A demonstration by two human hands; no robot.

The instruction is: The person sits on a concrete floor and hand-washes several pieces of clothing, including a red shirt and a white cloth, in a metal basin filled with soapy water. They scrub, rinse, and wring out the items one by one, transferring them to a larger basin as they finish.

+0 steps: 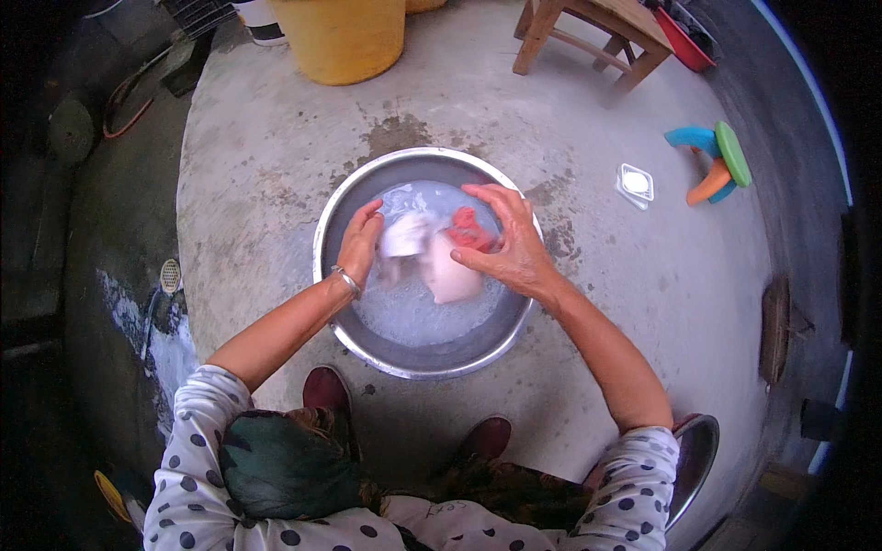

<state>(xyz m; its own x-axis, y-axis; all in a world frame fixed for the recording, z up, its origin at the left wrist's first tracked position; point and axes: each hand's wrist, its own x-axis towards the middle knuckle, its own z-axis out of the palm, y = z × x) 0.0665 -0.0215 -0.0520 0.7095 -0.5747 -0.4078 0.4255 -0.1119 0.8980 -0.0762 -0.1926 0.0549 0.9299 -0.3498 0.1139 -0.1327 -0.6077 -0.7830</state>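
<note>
- Water, cloudy with suds, lies in the steel basin on the concrete floor. Around the basin's middle sit a white cloth, a pink cloth and, by the pink one's far edge, a red cloth.
- Hand-washing these cloths looks like the step I am on, with both hands inside the basin.
- My left fingers curve loosely at the basin's left, just beside the white cloth, apparently gripping nothing.
- My right fingers spread wide from the thumb at the basin's right, arching about the red and pink cloths; blur hides whether the thumb presses the pink one.
- Next, I judge, I need to draw both hands toward the basin's middle and squeeze firmly, since soapy fabric should slip.
- My forearms cross the basin's rim left and right, so a wide outward swing could knock it.
- Left of the basin I have open room; beyond it, the yellow bucket and wooden stool stand well apart. On its near side, my shoes limit space.
</note>
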